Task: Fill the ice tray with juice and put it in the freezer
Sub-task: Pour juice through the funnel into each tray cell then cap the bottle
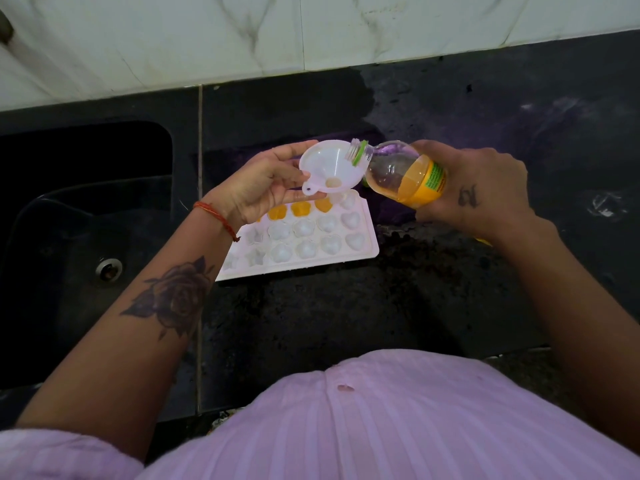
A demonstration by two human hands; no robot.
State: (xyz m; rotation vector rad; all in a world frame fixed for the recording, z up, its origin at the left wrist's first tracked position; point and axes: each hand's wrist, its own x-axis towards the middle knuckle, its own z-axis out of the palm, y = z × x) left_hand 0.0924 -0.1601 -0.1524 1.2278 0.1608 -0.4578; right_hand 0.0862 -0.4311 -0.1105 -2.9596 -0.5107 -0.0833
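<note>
A white ice tray (367,249) with heart and flower moulds lies on the black counter. Three cells in its far row hold orange juice; the others look empty. My left hand (263,183) holds a white plastic funnel (329,166) above the tray's far row, its spout over a cell near the right end. My right hand (481,187) grips a small clear juice bottle (401,173) with a yellow label, tipped on its side. The open bottle mouth rests at the funnel's rim, and the juice sits low in the bottle near my hand.
A dark sink (86,216) with a metal drain (109,269) lies left of the tray. The black stone counter (346,323) stretches right and toward me. A white marbled wall (311,32) rises behind. My pink shirt fills the bottom.
</note>
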